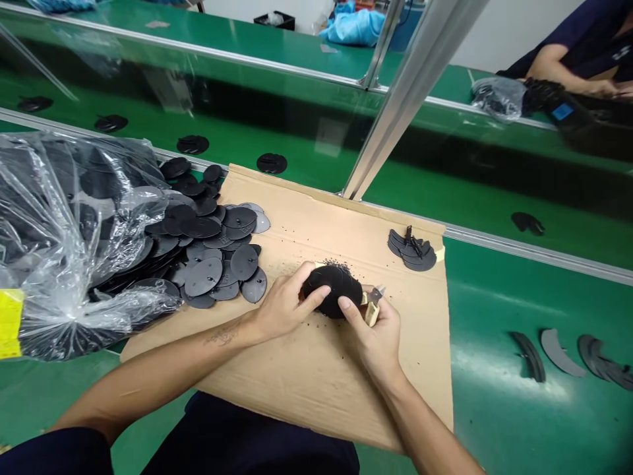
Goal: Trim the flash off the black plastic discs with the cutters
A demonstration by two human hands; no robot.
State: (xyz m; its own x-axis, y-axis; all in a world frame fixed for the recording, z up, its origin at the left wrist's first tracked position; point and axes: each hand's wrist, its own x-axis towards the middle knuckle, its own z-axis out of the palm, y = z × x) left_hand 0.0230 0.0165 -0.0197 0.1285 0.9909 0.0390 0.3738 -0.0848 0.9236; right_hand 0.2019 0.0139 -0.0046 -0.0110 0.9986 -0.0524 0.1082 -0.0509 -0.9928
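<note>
Above a sheet of brown cardboard [297, 369], my left hand [289, 300] is closed around the left side of a few overlapping black plastic discs [333, 290]. My right hand [373, 336] grips a pair of nippers [373, 305] with cream handles, their jaws pointing up and away to the right. Its thumb also presses on the discs' right edge. Small black scraps [339, 265] are scattered on the cardboard just behind the discs. How many discs are held is hard to make out.
To the left, a large pile of black oval discs [202, 274] spills from a clear plastic bag [74, 264]. Curved black pieces [413, 251] lie at the cardboard's back right; more curved strips [561, 353] lie further right. A metal post [390, 132] rises behind. Another person's arm [554, 66] shows across the bench.
</note>
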